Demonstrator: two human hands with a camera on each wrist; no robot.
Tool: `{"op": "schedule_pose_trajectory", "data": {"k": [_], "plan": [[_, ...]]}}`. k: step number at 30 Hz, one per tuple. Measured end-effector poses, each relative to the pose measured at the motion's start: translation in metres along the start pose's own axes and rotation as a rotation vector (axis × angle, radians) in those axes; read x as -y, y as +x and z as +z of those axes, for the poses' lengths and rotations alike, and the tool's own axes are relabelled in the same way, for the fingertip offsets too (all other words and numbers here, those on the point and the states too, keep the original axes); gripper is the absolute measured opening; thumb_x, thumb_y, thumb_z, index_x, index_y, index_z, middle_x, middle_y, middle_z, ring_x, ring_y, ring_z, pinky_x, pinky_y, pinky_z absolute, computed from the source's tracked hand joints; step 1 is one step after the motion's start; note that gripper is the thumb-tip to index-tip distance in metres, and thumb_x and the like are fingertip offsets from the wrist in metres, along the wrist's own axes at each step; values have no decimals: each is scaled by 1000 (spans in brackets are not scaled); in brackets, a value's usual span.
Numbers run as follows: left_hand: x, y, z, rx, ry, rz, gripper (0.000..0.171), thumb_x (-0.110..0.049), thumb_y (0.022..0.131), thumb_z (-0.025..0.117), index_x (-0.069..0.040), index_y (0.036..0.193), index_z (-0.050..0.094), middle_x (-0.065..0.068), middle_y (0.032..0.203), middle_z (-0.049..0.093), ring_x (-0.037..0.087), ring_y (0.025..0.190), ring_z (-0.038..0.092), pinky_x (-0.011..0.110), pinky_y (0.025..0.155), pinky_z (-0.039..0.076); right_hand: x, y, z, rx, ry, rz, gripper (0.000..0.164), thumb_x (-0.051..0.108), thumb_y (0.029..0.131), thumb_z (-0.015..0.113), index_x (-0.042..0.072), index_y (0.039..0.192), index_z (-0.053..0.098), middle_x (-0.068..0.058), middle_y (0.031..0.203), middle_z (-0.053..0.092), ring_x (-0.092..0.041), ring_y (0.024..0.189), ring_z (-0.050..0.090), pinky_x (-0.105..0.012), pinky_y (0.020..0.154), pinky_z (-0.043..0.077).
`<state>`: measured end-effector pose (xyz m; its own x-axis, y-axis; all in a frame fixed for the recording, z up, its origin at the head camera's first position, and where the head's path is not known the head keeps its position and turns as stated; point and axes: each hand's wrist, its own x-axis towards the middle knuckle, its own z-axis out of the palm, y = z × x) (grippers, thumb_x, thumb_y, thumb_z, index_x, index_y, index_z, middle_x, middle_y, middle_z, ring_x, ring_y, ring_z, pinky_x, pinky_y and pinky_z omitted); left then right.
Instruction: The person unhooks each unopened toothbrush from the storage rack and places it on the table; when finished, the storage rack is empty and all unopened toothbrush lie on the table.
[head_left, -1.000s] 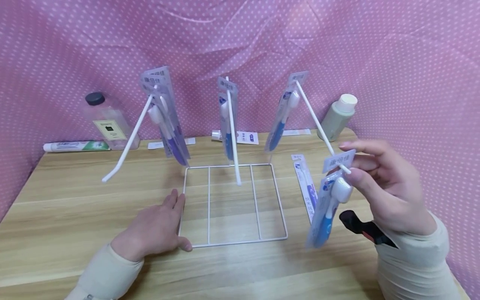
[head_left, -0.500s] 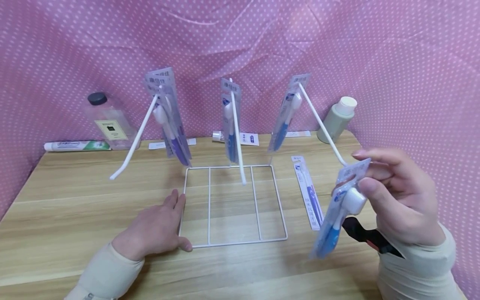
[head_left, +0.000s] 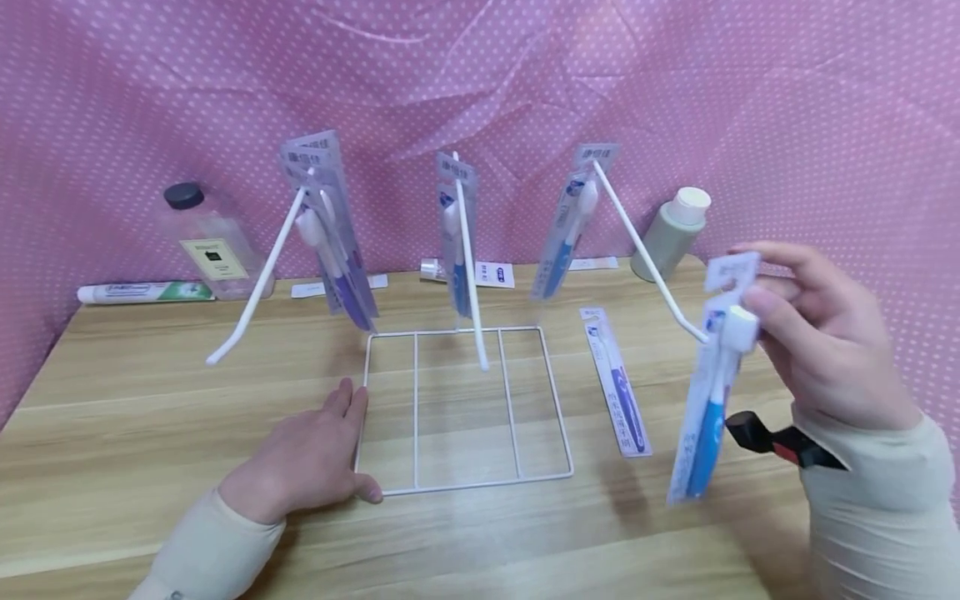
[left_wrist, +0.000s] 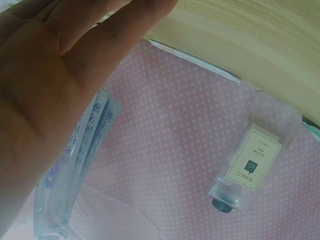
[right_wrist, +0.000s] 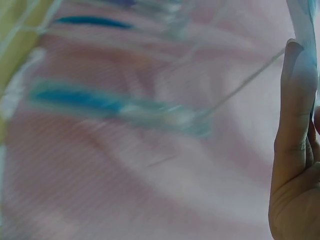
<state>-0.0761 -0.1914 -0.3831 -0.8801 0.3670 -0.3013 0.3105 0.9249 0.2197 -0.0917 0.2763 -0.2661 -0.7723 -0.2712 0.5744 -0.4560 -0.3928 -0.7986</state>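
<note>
My right hand point(head_left: 832, 342) pinches the top card of a packaged toothbrush point(head_left: 705, 442) with a blue handle and white head. The package hangs upright above the table, and the tip of the rack's right hook point(head_left: 637, 250) meets its left edge in the head view. My left hand point(head_left: 300, 467) lies on the table with fingers against the left side of the white wire rack point(head_left: 480, 485). Packaged toothbrushes with purple handles point(head_left: 348, 296) hang on the left hook, a blue one point(head_left: 459, 283) on the middle hook, another blue one point(head_left: 558, 258) on the right hook.
A packaged purple toothbrush point(head_left: 617, 383) lies flat right of the rack. Along the back stand a clear bottle point(head_left: 217, 258) with a black cap and a grey-green bottle point(head_left: 670, 237). Toothpaste tubes point(head_left: 146, 292) lie there too. A pink dotted cloth point(head_left: 510, 75) hangs behind.
My right hand has drawn the packaged blue toothbrush off the end of the right hook and carried it to the right. My left hand has stayed in place at the rack.
</note>
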Motion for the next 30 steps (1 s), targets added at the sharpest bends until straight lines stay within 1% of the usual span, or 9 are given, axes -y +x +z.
{"op": "schedule_pose_trajectory", "data": {"k": [4,7,9,11,14,17,22,26,30], "plan": [[0,-1,-1,3,6,-3,133,-67,66,91,13,158,36,44,162,30,58,132,57,65,99,55,-21,13,-29,-36,-229,230,39,-14,107,43,-6,143,55,-14,101,79,-16,76,75,-27,63,61],[1,-1,-1,4,7,-2,134,-67,66,91,13,158,36,44,161,30,58,134,55,65,100,54,-43,25,-48,-72,-471,422,32,5,111,51,7,142,57,-2,96,77,-12,73,71,-26,61,60],[1,-1,-1,-1,11,2,134,-67,66,91,14,157,36,45,161,30,58,134,55,65,100,54,-60,33,-63,-62,-605,545,34,16,112,53,10,146,54,1,95,75,-12,76,72,-29,63,62],[1,-1,-1,-4,11,4,133,-66,66,91,14,157,36,45,160,30,59,135,54,65,100,54,-78,39,-78,-40,-710,660,42,23,114,50,9,153,47,0,97,72,-14,78,71,-33,65,63],[0,-2,-2,-6,10,5,133,-67,66,91,14,157,36,45,160,30,59,134,55,65,100,54,-103,41,-100,11,-739,779,52,23,114,48,1,159,37,-6,104,67,-17,79,71,-38,67,65],[0,-2,-2,-3,8,4,133,-67,66,90,13,157,37,45,161,30,59,133,55,65,100,54,-122,40,-113,37,-737,860,56,22,113,50,-4,160,34,-5,101,62,-14,79,67,-35,67,63],[0,-2,-2,-4,4,1,133,-67,66,90,13,158,36,45,161,29,59,132,56,65,99,55,-141,37,-118,32,-742,928,54,18,110,50,-8,155,38,-2,88,59,-12,69,61,-29,61,57],[0,-2,-2,-7,2,4,133,-67,66,90,13,158,36,44,161,29,58,131,57,64,98,55,-153,34,-121,-1,-735,989,50,15,109,49,-9,152,38,-2,82,60,-13,64,62,-32,59,60],[0,-3,-2,-6,1,5,133,-67,66,90,13,158,36,44,161,29,58,131,57,64,98,55,-163,31,-127,-20,-717,1034,49,13,109,47,-8,152,36,-2,79,64,-14,65,65,-34,59,62]]}}
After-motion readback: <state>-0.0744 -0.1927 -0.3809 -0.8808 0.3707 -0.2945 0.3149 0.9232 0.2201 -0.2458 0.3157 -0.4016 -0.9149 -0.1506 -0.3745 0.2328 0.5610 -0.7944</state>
